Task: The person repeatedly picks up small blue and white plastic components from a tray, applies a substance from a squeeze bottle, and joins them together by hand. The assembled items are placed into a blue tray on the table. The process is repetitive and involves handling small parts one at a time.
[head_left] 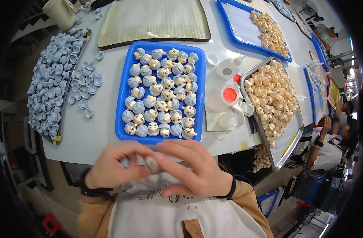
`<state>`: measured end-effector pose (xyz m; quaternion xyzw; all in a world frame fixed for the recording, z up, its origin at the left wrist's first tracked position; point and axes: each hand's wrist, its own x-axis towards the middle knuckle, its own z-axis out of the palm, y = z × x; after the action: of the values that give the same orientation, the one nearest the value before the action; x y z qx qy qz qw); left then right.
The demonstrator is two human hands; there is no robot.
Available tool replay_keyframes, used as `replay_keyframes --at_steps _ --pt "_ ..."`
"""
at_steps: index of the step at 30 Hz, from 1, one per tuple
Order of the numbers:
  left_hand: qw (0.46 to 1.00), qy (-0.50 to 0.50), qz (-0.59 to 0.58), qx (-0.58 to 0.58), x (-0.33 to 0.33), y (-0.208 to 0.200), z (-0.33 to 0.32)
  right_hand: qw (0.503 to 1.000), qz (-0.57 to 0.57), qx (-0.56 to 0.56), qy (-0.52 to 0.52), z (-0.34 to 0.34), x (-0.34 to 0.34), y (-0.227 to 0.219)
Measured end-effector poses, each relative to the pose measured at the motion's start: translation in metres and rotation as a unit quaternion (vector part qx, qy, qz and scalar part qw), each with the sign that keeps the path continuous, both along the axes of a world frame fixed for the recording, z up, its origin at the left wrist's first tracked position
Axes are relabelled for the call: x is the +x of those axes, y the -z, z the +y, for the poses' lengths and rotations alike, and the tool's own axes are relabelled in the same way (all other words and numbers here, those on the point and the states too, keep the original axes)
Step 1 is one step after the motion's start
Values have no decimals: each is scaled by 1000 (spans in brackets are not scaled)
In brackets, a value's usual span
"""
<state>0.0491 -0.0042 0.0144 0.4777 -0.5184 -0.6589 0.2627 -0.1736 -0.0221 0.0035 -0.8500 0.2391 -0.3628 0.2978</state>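
In front of my chest, my left hand (117, 164) is closed around a small doll head (151, 163), whose pale face side shows at my fingertips. Something blue-grey (124, 162) shows between the left fingers, partly hidden. My right hand (193, 168) has its fingers stretched and spread, and a fingertip touches or nearly touches the doll head; motion blurs both hands. Just beyond them lies a blue tray (121, 99) with rows of finished-looking doll heads (167, 94), each with a pale face and blue-grey hair.
At left, a tray (54, 83) is heaped with blue-grey hair shells, and loose shells (85, 81) lie beside it. Pale face parts fill a metal tray (270, 95) at right. Bottles (225, 95) stand between trays. Another person (332, 146) sits at far right.
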Motion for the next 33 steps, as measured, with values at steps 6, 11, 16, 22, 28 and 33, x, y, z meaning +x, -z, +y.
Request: replay_keyframes --at_steps 6,11,16,22,28,33 --pt "854 5 -398 -334 12 -15 -87 995 -36 5 92 -2 -50 -6" --pt "815 42 -440 -374 -9 -3 -104 936 17 -41 348 19 -115 -22" --pt "782 58 -498 -370 -23 -1 -92 783 133 11 607 34 -222 -20" --pt "701 73 -552 -447 -19 7 -84 803 296 151 495 4 -277 -3" --pt "713 108 -553 -418 -20 -1 -88 819 301 112 475 -12 -285 19" --pt "833 64 -443 -327 -5 -3 -102 814 287 138 486 -11 -278 17"
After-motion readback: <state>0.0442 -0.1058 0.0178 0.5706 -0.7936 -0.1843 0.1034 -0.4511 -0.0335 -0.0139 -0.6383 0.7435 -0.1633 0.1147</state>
